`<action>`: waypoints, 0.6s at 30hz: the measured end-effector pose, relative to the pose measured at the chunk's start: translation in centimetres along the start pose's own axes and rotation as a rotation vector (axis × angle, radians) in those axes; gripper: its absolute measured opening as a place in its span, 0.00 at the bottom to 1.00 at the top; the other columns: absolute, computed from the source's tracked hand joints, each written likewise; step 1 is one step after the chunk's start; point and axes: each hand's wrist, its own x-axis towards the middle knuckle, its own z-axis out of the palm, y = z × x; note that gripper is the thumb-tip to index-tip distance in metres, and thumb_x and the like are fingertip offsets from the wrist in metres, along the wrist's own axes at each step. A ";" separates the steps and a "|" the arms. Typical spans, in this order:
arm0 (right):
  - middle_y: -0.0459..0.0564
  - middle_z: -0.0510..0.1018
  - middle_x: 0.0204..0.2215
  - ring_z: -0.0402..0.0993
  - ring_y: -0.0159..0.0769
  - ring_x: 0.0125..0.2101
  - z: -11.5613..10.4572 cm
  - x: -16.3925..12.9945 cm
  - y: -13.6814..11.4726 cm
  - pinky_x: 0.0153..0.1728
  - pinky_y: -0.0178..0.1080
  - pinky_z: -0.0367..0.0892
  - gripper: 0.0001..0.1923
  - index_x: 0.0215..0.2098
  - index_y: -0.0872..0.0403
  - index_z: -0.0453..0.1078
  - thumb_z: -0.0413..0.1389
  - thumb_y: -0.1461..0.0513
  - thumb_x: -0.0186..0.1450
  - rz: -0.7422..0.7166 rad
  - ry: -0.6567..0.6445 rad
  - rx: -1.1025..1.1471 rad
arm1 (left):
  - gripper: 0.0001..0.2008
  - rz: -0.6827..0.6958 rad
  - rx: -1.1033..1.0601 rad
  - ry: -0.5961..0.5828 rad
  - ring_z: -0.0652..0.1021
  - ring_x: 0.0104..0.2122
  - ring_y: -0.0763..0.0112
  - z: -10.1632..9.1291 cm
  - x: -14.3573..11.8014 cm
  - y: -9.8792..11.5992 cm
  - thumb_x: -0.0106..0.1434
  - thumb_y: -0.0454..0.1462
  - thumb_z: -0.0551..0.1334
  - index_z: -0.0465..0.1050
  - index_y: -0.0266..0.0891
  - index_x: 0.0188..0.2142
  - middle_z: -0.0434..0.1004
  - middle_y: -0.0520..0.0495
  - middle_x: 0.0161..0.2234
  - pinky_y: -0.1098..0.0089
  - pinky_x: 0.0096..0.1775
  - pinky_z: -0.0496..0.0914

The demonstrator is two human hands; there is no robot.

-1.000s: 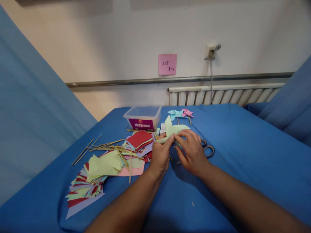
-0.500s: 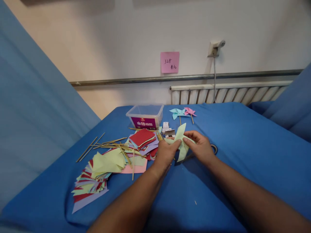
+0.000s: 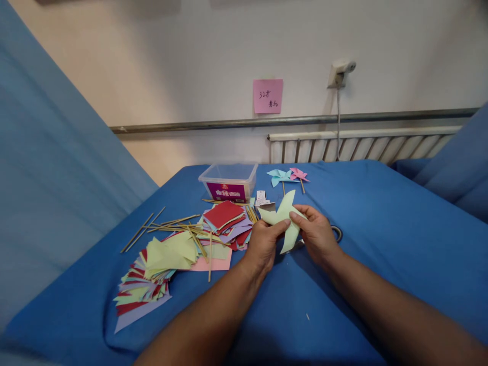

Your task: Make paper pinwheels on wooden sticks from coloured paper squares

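Observation:
Between my two hands is a pale green paper pinwheel [image 3: 286, 207], its pointed blades spread up, down and to the left. My left hand [image 3: 266, 241] is closed on its lower left side, the thumb pressed near the centre. On the right side my right hand [image 3: 315, 230] pinches it, thumb at the centre and fingers behind the paper. Both hands hold it just above the blue cloth. Behind it stand small white boxes [image 3: 262, 202], one with its flap up. Partly hidden by my right hand lies a dark ring-shaped object [image 3: 337, 233], perhaps a scissor handle.
Left of my hands are stacks of coloured paper [image 3: 224, 215], a fanned pile of paper [image 3: 147, 290] and loose thin sticks [image 3: 177, 222]. A clear plastic tub [image 3: 231, 178] stands behind. Blue and pink finished pinwheels [image 3: 281, 177] lie at the back of the blue-covered table [image 3: 396, 244].
The green pinwheel has turned slightly to face me more, and its left blade shows more fully. My hands have shifted a little on the paper, still holding it.

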 end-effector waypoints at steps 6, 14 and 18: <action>0.46 0.78 0.30 0.73 0.31 0.26 0.3 -0.4 -0.4 0.27 0.34 0.68 0.19 0.37 0.55 0.70 0.67 0.57 0.50 0.027 0.017 0.091 | 0.21 -0.058 -0.089 -0.052 0.78 0.36 0.66 -0.2 0.1 0.0 0.46 0.35 0.72 0.76 0.34 0.41 0.79 0.42 0.39 0.68 0.40 0.70; 0.45 0.78 0.31 0.73 0.32 0.26 0.2 -0.3 0.5 0.29 0.36 0.68 0.19 0.38 0.53 0.70 0.66 0.56 0.51 -0.087 0.100 -0.010 | 0.19 -0.021 -0.030 -0.037 0.78 0.33 0.67 0.3 -0.3 -0.1 0.45 0.36 0.73 0.77 0.34 0.38 0.80 0.43 0.35 0.69 0.39 0.70; 0.43 0.77 0.28 0.71 0.30 0.24 0.4 -0.4 0.8 0.28 0.35 0.66 0.19 0.37 0.53 0.70 0.66 0.55 0.51 -0.100 0.065 -0.086 | 0.20 -0.003 0.084 0.107 0.78 0.28 0.67 0.5 -0.2 0.0 0.43 0.38 0.73 0.78 0.31 0.37 0.81 0.41 0.32 0.70 0.33 0.70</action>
